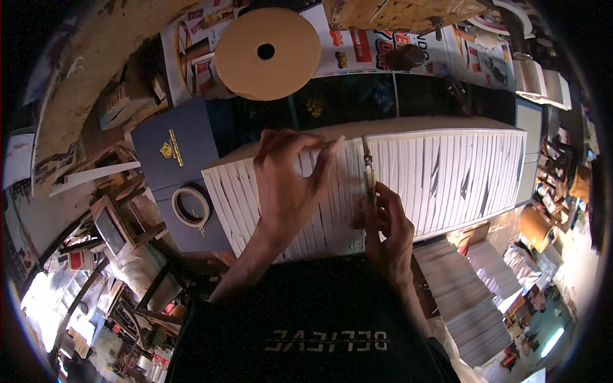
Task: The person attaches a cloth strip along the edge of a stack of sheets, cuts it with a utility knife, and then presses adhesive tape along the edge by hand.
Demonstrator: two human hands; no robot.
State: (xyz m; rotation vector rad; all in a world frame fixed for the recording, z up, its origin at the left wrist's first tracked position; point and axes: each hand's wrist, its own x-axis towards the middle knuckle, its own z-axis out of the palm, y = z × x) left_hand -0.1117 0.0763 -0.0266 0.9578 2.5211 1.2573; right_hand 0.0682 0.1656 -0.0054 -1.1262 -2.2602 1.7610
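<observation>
A long row of white-edged book blocks (408, 185), packed side by side, lies in front of me. Over its left part is my left hand (288, 172), its thumb and forefinger closed on a small white strip (340, 141) near the far edge of the row. My right hand (388, 223) grips a slim metal-tipped tool (368, 163), held upright against the pages with its thin tip at that far edge. Whether the tool is a knife cannot be made out. A thin pale band (447, 131) runs along the far edge of the blocks.
A big brown cardboard disc (268, 76) with a centre hole lies beyond the row. At left, a dark blue cover (159, 137) with a gold emblem carries a tape ring (190, 207). Paper stacks (456, 281) stand at lower right, wooden frames (115, 223) at left.
</observation>
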